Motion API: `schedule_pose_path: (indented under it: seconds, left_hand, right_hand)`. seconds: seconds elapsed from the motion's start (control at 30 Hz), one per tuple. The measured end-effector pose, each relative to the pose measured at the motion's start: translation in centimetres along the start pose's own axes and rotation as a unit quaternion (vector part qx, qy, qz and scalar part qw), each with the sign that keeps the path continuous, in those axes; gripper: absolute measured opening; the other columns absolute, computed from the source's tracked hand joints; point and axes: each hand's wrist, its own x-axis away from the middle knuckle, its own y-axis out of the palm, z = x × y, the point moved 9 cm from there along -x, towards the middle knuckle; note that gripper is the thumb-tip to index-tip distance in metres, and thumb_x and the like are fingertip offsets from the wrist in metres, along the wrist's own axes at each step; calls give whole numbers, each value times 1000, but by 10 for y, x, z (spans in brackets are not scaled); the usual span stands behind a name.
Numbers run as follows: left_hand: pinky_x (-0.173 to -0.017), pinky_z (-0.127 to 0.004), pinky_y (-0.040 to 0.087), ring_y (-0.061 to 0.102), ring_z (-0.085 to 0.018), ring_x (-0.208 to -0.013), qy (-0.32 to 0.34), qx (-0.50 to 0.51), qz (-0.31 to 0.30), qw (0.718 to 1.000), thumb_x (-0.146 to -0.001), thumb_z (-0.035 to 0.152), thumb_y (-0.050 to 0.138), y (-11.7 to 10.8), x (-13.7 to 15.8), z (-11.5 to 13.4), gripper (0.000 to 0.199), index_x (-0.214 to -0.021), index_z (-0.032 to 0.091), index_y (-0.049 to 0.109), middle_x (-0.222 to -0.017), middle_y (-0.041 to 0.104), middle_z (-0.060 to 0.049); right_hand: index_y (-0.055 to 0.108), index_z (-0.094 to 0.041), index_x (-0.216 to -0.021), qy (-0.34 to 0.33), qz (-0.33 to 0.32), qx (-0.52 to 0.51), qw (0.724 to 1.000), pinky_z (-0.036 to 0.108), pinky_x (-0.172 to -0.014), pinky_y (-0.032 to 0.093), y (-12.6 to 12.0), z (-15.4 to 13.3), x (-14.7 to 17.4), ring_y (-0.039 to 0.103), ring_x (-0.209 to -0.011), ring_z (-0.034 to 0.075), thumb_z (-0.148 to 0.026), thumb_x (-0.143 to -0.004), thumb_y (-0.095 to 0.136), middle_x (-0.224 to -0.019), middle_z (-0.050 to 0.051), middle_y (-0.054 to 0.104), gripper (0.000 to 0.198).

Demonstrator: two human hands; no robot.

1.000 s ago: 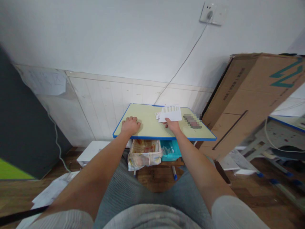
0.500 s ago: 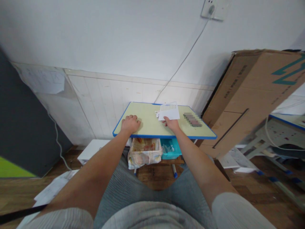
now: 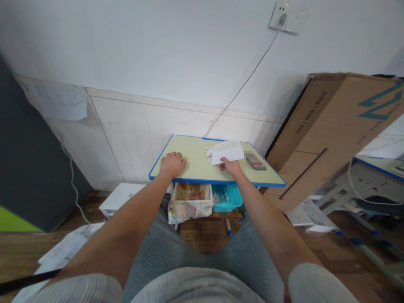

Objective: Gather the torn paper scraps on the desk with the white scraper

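The table [image 3: 194, 158] is reached over by both arms, which are stretched forward from the near side and drawn inward toward the hands. The left arm [image 3: 132, 219] is angled in across its near left corner, and the left hand [image 3: 173, 164] is rested palm down near the left edge. Its fingers are slightly bent and parted, laid on the tabletop, and only the table is seen to be touched by them.

The right arm [image 3: 268, 223] is slanted in from the near right. By the right hand [image 3: 231, 167], the white card [image 3: 227, 154] is pinched at its near edge: the thumb is laid on top, and the other fingers are curled underneath. The card is held over the right half of the table, its row of slots turned toward the wall [image 3: 158, 50]. Whether the tabletop is touched by the card cannot be told. Small scraps [image 3: 208, 153] are gathered just beside its left edge, and a pixelated item [image 3: 255, 161] is placed to its right.
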Motion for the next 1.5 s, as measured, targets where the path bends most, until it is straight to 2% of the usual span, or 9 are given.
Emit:
schedule_pose_path:
  seconds: [0.1,0.27,0.4,0.63,0.83,1.17,1.4,1.5]
  left_hand:
    - [-124,-54,53,62,-40,-156,-1,-2,-1,1000,-115,39,42,-2,2,1,57,-153,14,75,-166,71,-26]
    - [-124,-53,53,63,-40,-156,-3,-4,0,1000,-115,39,43,-4,3,2,54,-151,16,76,-164,72,-25]
    - [-124,-53,53,63,-40,-155,-1,-3,-4,1000,-115,39,43,-4,3,3,54,-152,15,76,-164,72,-25]
    - [-123,-54,53,63,-41,-155,-5,4,1,1000,-114,41,43,1,-1,-1,56,-152,16,76,-163,72,-25]
    - [-123,-55,53,62,-41,-155,-1,4,6,1000,-114,42,43,4,-4,-2,57,-152,15,76,-163,72,-25]
    - [-124,-55,53,61,-41,-156,-1,8,9,1000,-113,44,44,8,-8,-4,58,-154,17,76,-167,71,-25]
    - [-124,-55,53,62,-41,-156,-1,8,6,1000,-114,43,43,6,-6,-3,58,-153,16,76,-166,71,-25]
    - [-124,-54,53,62,-41,-156,-1,3,4,1000,-114,43,43,5,-6,-2,58,-153,15,75,-166,71,-25]
  right_hand:
    - [72,-21,-88,-2,15,-7,1000,25,-58,61,-2,0,0,71,-52,18,-16,-104,71,-69,5,82,17]
    - [77,-19,-100,-10,22,1,1000,23,-55,56,5,-6,-1,65,-47,14,-19,-105,75,-77,4,86,5]
    - [78,-19,-97,-7,24,13,1000,22,-55,55,7,-7,0,65,-47,14,-16,-104,74,-72,3,84,9]
    - [78,-19,-92,-10,31,12,999,24,-51,54,-11,-4,7,64,-47,16,-13,-98,73,-65,2,79,10]
    - [76,-20,-96,0,58,-10,998,26,-52,57,-27,6,7,67,-48,19,-19,-99,71,-65,4,79,6]
    - [75,-22,-85,-8,30,20,999,26,-55,56,-20,2,11,68,-51,19,-18,-95,75,-66,3,80,11]
    - [70,-25,-70,-11,-2,30,999,26,-59,58,-16,2,25,69,-54,19,-16,-97,73,-64,4,79,28]
    - [70,-25,-69,-11,-11,23,1000,26,-59,59,-15,1,30,70,-56,19,-17,-93,75,-62,3,77,25]
